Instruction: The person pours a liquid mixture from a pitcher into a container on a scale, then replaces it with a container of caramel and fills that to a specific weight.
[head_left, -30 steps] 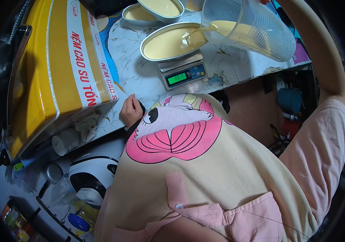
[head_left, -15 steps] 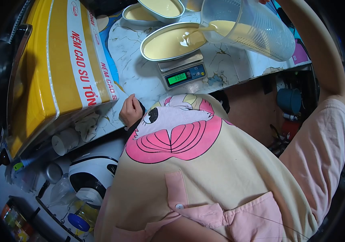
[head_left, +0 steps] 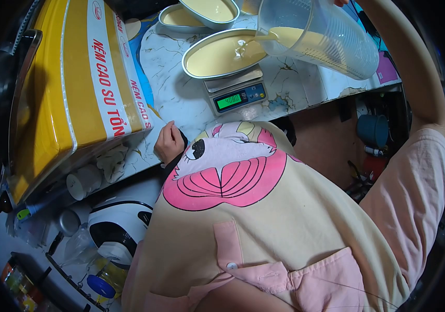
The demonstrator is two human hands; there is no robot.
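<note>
A clear measuring jug (head_left: 332, 44) is tipped to the left, and pale yellow batter runs from its rim into an oval tin (head_left: 222, 54). That tin sits on a small digital scale (head_left: 238, 93) with a green lit display. At the top edge a bit of my right hand (head_left: 341, 2) shows at the jug's upper side; most of it is out of frame. My left hand (head_left: 169, 143) rests at the table's front edge with fingers curled in, beside the yellow box, and whether it holds anything is hidden.
Two more oval tins of batter (head_left: 209, 11) stand behind, one overlapping the other. A large yellow box (head_left: 71, 78) takes up the left of the marble-patterned table (head_left: 170, 73). A purple item (head_left: 387, 67) lies at the right. Below left is a white and black appliance (head_left: 120, 223).
The scale's reading has risen from about 398 to about 408 as batter flows. The jug has shifted very slightly left; my left hand has stayed in place.
</note>
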